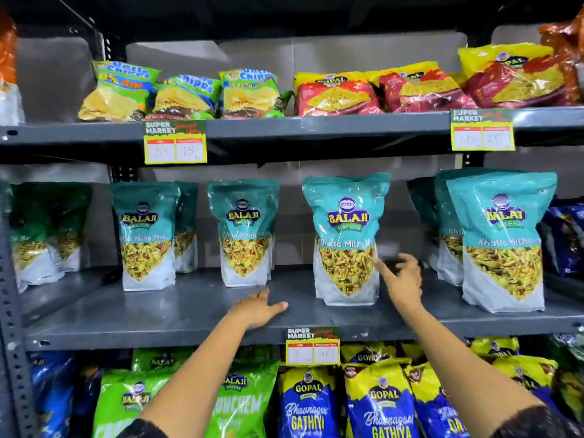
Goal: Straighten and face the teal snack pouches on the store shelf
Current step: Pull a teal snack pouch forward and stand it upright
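- Middle shelf (158,314), grey metal, carrying a row of upright teal snack pouches, all facing forward.
- Leftmost teal pouch (147,235) near the shelf's left part, upright, with a second, darker pouch (187,226) tucked just behind its right edge.
- Next teal pouch (243,232) standing a little further back, another one barely visible behind it.
- Centre teal pouch (346,238) set nearer the front edge, upright, label square to the camera.
- Right teal pouch (502,241) closest to the front, with more teal pouches (445,222) stacked behind its left side.
- Dark green pouches (44,229) at the far left of the same shelf, in shadow.
- Left hand (259,308) lying palm down on bare shelf between the second and centre pouches, grip apart and flat, holding nothing, fingertips just short of the second pouch's base.
- Right hand (401,279) raised beside the centre pouch's lower right edge, grip apart with fingers spread, index fingertip touching or nearly touching the pouch; contact hard to tell through blur.
- Upper shelf (316,124) bearing green chip bags (249,96) and red-and-yellow bags (338,96), lying tilted back.
- Price tags (175,143) clipped on the upper shelf edge, another price tag (313,346) on the middle shelf edge below the hands.
- Lower shelf: green bags (240,403) and blue-and-yellow bags (379,403) standing in a row.
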Action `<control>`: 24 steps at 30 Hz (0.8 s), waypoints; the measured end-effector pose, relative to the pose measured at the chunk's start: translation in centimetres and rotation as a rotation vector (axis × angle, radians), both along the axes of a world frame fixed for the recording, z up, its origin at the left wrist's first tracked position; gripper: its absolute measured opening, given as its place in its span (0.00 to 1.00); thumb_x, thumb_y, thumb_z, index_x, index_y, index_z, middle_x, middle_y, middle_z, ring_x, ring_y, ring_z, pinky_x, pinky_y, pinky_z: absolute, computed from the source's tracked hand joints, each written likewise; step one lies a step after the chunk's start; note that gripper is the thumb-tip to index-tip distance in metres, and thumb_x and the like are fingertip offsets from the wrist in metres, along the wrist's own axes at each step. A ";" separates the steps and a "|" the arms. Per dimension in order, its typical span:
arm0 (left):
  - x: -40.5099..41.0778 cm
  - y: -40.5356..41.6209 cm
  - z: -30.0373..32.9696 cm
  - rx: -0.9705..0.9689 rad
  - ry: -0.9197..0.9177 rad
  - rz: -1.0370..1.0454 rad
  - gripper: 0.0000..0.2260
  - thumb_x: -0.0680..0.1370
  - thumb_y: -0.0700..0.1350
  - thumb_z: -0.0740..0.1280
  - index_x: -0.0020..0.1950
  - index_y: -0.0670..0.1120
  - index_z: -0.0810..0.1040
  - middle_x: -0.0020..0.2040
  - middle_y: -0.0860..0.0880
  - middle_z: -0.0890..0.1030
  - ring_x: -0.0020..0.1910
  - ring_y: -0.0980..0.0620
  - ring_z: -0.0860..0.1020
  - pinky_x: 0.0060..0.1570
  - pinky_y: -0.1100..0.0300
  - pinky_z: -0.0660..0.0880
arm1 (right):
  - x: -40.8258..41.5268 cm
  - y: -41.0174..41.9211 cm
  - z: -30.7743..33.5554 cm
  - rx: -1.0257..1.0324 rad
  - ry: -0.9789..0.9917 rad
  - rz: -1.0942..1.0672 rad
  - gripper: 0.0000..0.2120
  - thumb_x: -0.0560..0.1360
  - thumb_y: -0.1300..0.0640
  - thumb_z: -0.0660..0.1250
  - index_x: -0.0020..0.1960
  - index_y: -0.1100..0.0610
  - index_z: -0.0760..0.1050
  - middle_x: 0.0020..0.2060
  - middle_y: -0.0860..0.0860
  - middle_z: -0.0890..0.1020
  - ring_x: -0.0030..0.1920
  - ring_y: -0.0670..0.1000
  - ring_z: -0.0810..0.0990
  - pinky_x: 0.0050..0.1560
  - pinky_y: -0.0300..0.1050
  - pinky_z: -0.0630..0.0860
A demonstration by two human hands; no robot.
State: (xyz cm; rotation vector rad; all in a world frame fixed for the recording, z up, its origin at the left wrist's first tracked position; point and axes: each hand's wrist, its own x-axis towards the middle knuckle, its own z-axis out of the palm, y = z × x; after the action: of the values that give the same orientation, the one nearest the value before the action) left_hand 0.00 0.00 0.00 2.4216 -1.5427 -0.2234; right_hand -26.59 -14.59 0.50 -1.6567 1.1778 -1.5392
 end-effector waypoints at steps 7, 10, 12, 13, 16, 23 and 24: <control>-0.3 0.0 -0.7 0.075 -0.113 -0.003 0.36 0.77 0.68 0.47 0.79 0.50 0.48 0.80 0.50 0.47 0.79 0.49 0.47 0.78 0.45 0.46 | -0.1 -1.2 0.1 0.231 0.157 0.559 0.52 0.48 0.37 0.81 0.65 0.52 0.63 0.59 0.51 0.78 0.58 0.50 0.78 0.53 0.43 0.75; -0.2 -0.2 -1.0 0.074 -0.129 0.005 0.35 0.77 0.68 0.47 0.79 0.50 0.48 0.80 0.50 0.48 0.79 0.49 0.48 0.78 0.46 0.47 | -0.1 -1.8 -0.2 0.222 0.122 0.609 0.53 0.44 0.37 0.83 0.64 0.53 0.69 0.58 0.50 0.82 0.59 0.50 0.80 0.60 0.45 0.75; -0.3 -0.1 -1.0 0.071 -0.132 0.008 0.35 0.77 0.68 0.47 0.79 0.50 0.48 0.80 0.50 0.48 0.79 0.49 0.48 0.78 0.46 0.47 | -0.2 -2.1 -0.3 0.216 0.156 0.605 0.52 0.44 0.38 0.83 0.64 0.52 0.71 0.59 0.51 0.83 0.59 0.50 0.81 0.64 0.49 0.75; -0.3 -0.1 -1.0 0.069 -0.133 0.008 0.35 0.77 0.68 0.47 0.79 0.50 0.48 0.80 0.50 0.48 0.79 0.49 0.48 0.78 0.46 0.47 | -0.3 -2.1 -0.3 0.213 0.169 0.596 0.50 0.45 0.38 0.83 0.64 0.51 0.72 0.58 0.51 0.83 0.59 0.51 0.81 0.65 0.51 0.74; -0.4 -0.1 -0.9 0.072 -0.138 0.012 0.35 0.77 0.67 0.47 0.79 0.50 0.49 0.80 0.50 0.48 0.79 0.49 0.48 0.78 0.46 0.47 | -0.6 -2.1 -0.2 0.198 0.210 0.564 0.45 0.47 0.36 0.82 0.61 0.49 0.73 0.58 0.50 0.83 0.59 0.51 0.81 0.65 0.53 0.74; -0.5 -0.1 -0.9 0.079 -0.145 0.009 0.35 0.77 0.68 0.47 0.79 0.50 0.49 0.80 0.50 0.48 0.79 0.49 0.48 0.78 0.46 0.47 | -1.5 -0.1 -0.1 0.142 0.281 0.532 0.38 0.61 0.44 0.80 0.66 0.52 0.71 0.60 0.50 0.80 0.60 0.51 0.77 0.60 0.45 0.72; -0.5 -0.1 -0.9 0.080 -0.147 0.009 0.35 0.77 0.68 0.47 0.79 0.50 0.49 0.80 0.50 0.48 0.79 0.49 0.48 0.78 0.46 0.47 | -1.6 0.1 -0.2 0.129 0.282 0.525 0.36 0.62 0.45 0.79 0.66 0.52 0.70 0.60 0.50 0.80 0.59 0.51 0.76 0.60 0.45 0.72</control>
State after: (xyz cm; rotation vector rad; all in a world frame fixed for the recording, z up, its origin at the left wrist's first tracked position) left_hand -0.50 -0.08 -0.88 2.5573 -1.6120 -0.1089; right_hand -28.22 -14.51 0.30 -1.9391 0.8527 -0.9109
